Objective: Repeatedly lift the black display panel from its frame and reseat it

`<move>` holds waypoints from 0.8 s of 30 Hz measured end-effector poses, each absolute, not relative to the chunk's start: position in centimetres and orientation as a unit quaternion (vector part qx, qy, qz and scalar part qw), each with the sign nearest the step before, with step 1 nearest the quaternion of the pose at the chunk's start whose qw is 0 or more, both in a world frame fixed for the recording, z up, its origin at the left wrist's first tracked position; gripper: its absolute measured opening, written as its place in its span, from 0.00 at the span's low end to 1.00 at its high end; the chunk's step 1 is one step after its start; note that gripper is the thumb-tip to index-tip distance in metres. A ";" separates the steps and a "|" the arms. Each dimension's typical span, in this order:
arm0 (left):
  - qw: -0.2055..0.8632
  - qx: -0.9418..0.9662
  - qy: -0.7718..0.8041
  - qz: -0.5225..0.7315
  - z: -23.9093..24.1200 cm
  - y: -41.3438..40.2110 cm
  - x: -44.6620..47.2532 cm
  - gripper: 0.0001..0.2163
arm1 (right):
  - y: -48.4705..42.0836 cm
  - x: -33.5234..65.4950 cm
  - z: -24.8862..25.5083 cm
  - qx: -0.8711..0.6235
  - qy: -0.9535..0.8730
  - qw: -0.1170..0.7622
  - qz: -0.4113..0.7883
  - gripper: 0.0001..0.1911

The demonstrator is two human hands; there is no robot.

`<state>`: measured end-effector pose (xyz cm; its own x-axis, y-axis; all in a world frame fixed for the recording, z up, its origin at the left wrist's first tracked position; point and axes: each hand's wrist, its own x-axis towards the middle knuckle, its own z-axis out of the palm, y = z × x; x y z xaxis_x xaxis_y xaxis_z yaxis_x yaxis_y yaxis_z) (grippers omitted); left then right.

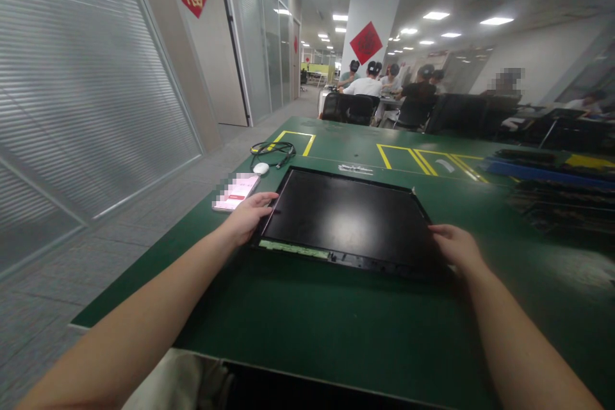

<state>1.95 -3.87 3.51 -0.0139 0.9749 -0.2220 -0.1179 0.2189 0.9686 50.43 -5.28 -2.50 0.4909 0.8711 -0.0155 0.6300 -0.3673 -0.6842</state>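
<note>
A black flat display panel [346, 218] lies face up on the green table, with a green strip like a circuit board [295, 248] along its near edge. My left hand [248, 216] grips its left edge, thumb and fingers at the frame. At the opposite side, my right hand [456, 246] holds the right edge, the fingers partly hidden beneath it. The panel's near right corner is dark and hard to make out.
Left of the panel lie a phone [237, 192] with a lit screen, a white rounded object [261, 168] and a coiled black cable [273, 152]. Stacked dark parts [562, 205] stand at the right. Yellow tape [298, 133] marks the far table. Several people sit beyond.
</note>
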 end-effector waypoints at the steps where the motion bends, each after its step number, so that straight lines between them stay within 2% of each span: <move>1: 0.574 0.405 0.531 0.475 3.4 -3.8 1.9 0.19 | -5.3 50.3 -2.4 -0.804 -0.464 0.317 0.196 0.18; 11: 0.600 0.356 0.530 0.482 3.3 -3.6 1.7 0.23 | -5.7 49.6 -1.9 -0.804 -0.458 0.321 0.200 0.16; 19: 0.632 0.341 0.530 0.451 3.5 -3.9 1.7 0.39 | -5.3 50.1 -2.8 -0.793 -0.464 0.334 0.210 0.17; 24: 0.650 0.362 0.511 0.430 3.6 -4.0 1.5 0.37 | -5.5 49.5 -2.4 -0.791 -0.451 0.336 0.238 0.19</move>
<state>1.49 -4.01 3.56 0.1086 0.9291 -0.3535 -0.1887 0.3684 0.9103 49.51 -5.53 -2.41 0.4790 0.8748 -0.0728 0.5545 -0.3659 -0.7475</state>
